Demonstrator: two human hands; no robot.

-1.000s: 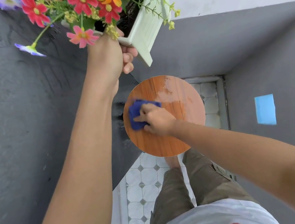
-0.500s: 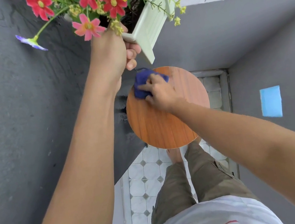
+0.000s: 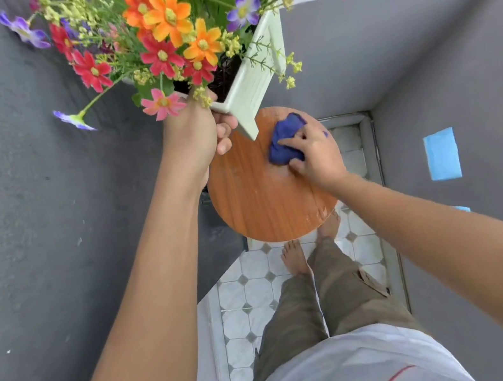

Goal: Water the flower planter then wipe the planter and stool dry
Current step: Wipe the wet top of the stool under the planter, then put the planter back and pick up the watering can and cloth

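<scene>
Half-hidden cloth (image 3: 284, 144) under right hand (image 3: 315, 159)

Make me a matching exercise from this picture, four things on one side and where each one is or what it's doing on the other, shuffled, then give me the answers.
Things:
1. white flower planter
2. blue cloth
3. round wooden stool
4. light blue patch

Places or states:
A. pressed onto the stool top under the right hand
B. on the grey wall at the right
C. held up off the stool by the left hand
D. standing on the tiled floor in front of the bare feet

Pairs: 1-C, 2-A, 3-D, 4-B
</scene>
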